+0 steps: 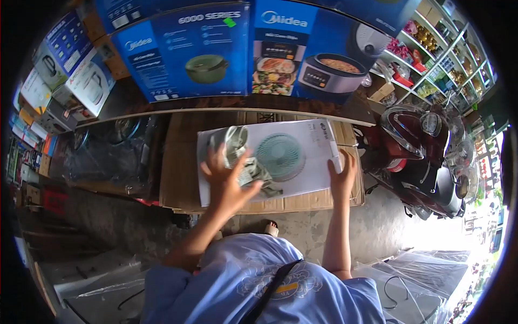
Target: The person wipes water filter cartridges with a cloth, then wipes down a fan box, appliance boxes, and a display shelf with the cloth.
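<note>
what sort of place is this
Probably a small household goods shop, perhaps with its storage in the same room: big blue Midea boxes stand in a row, kettle boxes are stacked at the left, and small goods fill shelving at the right.

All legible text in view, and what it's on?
"6000 SERIES": blue carton with green pot picture
"Midea": same carton
"Midea": blue carton with grey cooker picture
Too small or blurred: smaller print on both cartons, the corner print on the flat white box with teal round picture, lettering on the pale blue shirt, and the white boxes at far left.
</note>
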